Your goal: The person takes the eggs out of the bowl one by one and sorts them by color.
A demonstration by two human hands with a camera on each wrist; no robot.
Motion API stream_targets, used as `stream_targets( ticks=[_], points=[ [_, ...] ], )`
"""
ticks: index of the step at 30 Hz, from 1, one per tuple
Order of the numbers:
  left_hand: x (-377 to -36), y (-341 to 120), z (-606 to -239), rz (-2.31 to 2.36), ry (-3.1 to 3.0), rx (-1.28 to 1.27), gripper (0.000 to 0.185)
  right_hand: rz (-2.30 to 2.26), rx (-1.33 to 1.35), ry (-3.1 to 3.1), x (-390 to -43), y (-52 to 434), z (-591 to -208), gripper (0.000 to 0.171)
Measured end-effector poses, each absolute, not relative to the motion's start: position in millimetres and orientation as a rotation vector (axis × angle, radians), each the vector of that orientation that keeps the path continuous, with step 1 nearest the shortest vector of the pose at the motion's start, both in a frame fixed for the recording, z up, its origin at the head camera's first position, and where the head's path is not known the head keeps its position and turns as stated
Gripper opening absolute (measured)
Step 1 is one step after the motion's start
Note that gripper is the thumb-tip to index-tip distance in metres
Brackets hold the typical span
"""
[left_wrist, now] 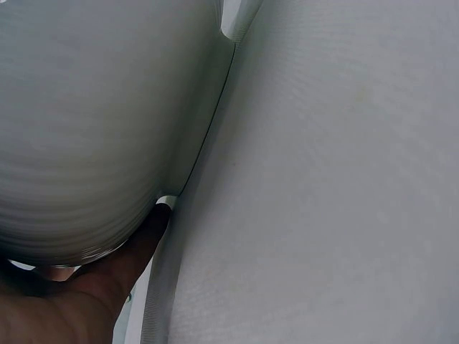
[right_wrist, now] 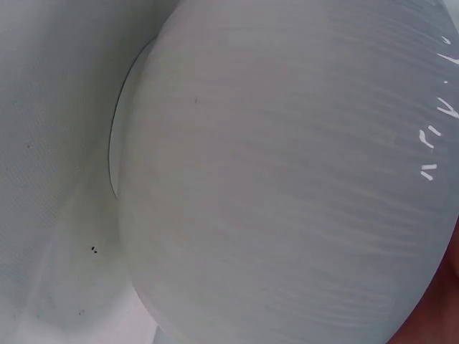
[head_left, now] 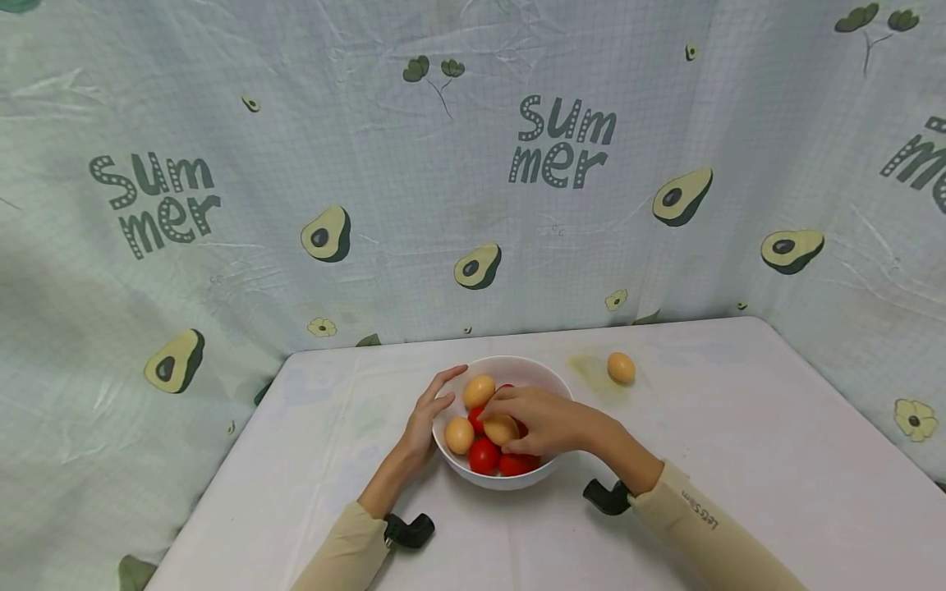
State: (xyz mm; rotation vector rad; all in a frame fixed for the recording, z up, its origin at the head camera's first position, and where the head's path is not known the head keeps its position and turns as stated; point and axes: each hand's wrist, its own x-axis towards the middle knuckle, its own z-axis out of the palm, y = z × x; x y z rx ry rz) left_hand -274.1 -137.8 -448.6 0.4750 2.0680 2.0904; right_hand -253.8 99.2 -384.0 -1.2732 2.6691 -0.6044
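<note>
A white bowl (head_left: 543, 375) stands mid-table with tan eggs and red tomatoes (head_left: 484, 454) inside. My right hand (head_left: 528, 419) reaches into it from the right, its fingers curled round a tan egg (head_left: 500, 429). My left hand (head_left: 429, 414) rests against the bowl's left outer wall with straight fingers. Two more eggs (head_left: 479, 391) lie in the bowl at the back and left. The left wrist view shows the bowl's wall (left_wrist: 93, 122) close up with my palm (left_wrist: 79, 301) under it. The right wrist view is filled by the bowl's outer wall (right_wrist: 287, 186).
One loose tan egg (head_left: 621, 368) lies on the white table (head_left: 739, 427) to the right behind the bowl, beside a faint yellowish stain. An avocado-print cloth (head_left: 473, 164) hangs behind and on both sides of the table.
</note>
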Motion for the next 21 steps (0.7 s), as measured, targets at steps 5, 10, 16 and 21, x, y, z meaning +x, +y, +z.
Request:
stream_targets(
  ticks=[5,10,16,21],
  points=[
    [-273.7,-137.5,-448.4,2.092,2.072,0.48,0.052,-0.597,-1.27,2.665,-255.4,99.2,-385.6,0.042],
    [-273.6,-137.2,-448.1,2.089,2.077,0.482,0.052,-0.579,-1.295,2.662,-256.1,99.9,-386.5,0.043],
    [-273.9,-137.6,-448.9,2.09,2.088,0.493,0.052,-0.573,-1.318,2.664,-256.5,100.5,-387.7,0.042],
    [-273.8,-137.5,-448.7,2.084,2.105,0.506,0.053,-0.579,-1.357,2.667,-256.2,101.6,-386.7,0.042]
  ],
)
